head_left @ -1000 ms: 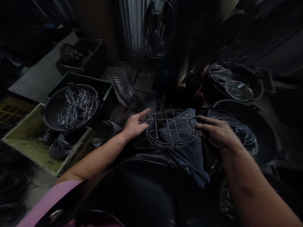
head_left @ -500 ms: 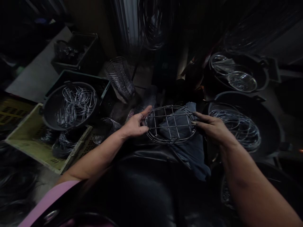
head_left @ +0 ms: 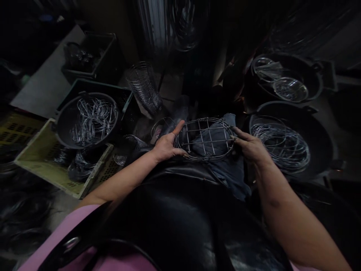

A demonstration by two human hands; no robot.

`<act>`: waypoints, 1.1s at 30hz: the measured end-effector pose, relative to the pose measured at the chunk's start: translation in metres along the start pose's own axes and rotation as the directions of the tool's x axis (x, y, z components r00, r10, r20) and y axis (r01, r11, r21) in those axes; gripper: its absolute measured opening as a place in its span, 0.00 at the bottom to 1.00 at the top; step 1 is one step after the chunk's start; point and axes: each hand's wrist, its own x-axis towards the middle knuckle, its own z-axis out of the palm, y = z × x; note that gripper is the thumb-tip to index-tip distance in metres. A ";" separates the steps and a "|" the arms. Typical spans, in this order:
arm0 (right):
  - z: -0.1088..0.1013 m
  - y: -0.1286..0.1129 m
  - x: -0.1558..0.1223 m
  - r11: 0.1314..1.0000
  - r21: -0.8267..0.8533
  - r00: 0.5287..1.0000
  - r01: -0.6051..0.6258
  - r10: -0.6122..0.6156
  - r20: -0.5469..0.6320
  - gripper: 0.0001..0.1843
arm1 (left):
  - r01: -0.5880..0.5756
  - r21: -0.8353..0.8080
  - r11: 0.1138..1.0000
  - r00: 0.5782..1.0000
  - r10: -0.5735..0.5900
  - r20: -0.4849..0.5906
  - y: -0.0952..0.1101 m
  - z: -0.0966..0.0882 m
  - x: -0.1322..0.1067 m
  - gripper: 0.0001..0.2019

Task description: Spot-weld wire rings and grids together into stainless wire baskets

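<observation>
One oval wire frame (head_left: pixel 207 142), held between left hand (head_left: pixel 167 146) and right hand (head_left: pixel 250 147)

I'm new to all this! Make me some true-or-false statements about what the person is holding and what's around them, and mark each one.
1. Both the left hand and the right hand hold the oval wire frame. True.

2. The round basin just beyond the right hand contains folded cloths. False: loops of wire lie in it.

3. A bluish cloth shows partly through the frame's grid. True.

4. The open crate nearest the left forearm is bright red. False: it is yellowish.

5. The sleeve on the left arm is pink. True.

6. Both hands wear thick gloves. False: they are bare.
</observation>
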 end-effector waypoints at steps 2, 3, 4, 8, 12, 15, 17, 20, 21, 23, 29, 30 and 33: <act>0.003 0.001 -0.002 1.000 0.023 1.000 0.000 0.000 -0.015 0.34 | 0.005 0.061 0.998 1.000 -0.005 0.006 -0.003 0.000 -0.001 0.57; 0.004 0.000 -0.003 0.999 0.032 1.000 0.001 0.000 -0.023 0.34 | 0.004 0.078 0.997 1.000 -0.005 0.010 -0.005 0.001 -0.002 0.58; 0.005 -0.001 -0.004 0.999 0.038 1.000 0.000 0.001 -0.029 0.35 | -0.006 0.079 0.997 1.000 0.005 0.011 -0.007 0.001 -0.003 0.58; 0.014 -0.009 -0.015 1.000 0.030 0.999 0.000 0.001 -0.047 0.36 | -0.113 -0.114 0.987 0.994 0.112 -0.014 -0.016 -0.002 -0.007 0.58; 0.025 -0.011 -0.033 0.992 0.111 0.988 0.067 -0.050 -0.149 0.31 | -0.097 -0.500 0.861 0.943 -0.081 -0.323 -0.024 -0.030 -0.001 0.54; 0.024 -0.003 -0.044 0.992 0.113 0.988 0.056 -0.039 -0.148 0.30 | -0.268 -0.704 0.658 0.759 -0.307 -0.575 -0.021 -0.072 0.006 0.40; 0.017 -0.003 -0.050 0.999 -0.027 0.979 0.033 -0.038 -0.198 0.32 | -0.378 -0.753 0.539 0.719 -0.341 -0.605 -0.011 -0.100 0.006 0.35; 0.008 -0.020 -0.055 0.964 -0.261 0.923 0.059 -0.152 -0.354 0.30 | -0.415 -0.812 0.411 0.762 -0.330 -0.556 0.010 -0.121 0.004 0.30; 0.007 -0.029 -0.055 0.953 -0.294 0.907 0.066 -0.181 -0.381 0.30 | -0.409 -0.833 0.373 0.783 -0.326 -0.530 0.018 -0.123 0.004 0.28; 0.011 -0.051 -0.054 0.930 -0.353 0.900 0.101 -0.237 -0.366 0.29 | -0.382 -0.874 0.301 0.829 -0.305 -0.468 0.032 -0.118 0.006 0.25; 0.043 -0.090 -0.024 0.795 -0.425 0.857 0.434 -0.509 -0.078 0.27 | -0.234 -0.958 0.163 0.948 -0.182 -0.262 0.064 -0.089 0.011 0.20; 0.048 -0.091 -0.020 0.804 -0.372 0.855 0.463 -0.516 -0.054 0.26 | -0.204 -0.966 0.159 0.958 -0.169 -0.230 0.067 -0.085 0.010 0.20; 0.057 -0.089 -0.020 0.827 -0.238 0.843 0.510 -0.535 -0.054 0.22 | -0.097 -0.966 0.239 0.975 -0.171 -0.141 0.069 -0.074 0.008 0.21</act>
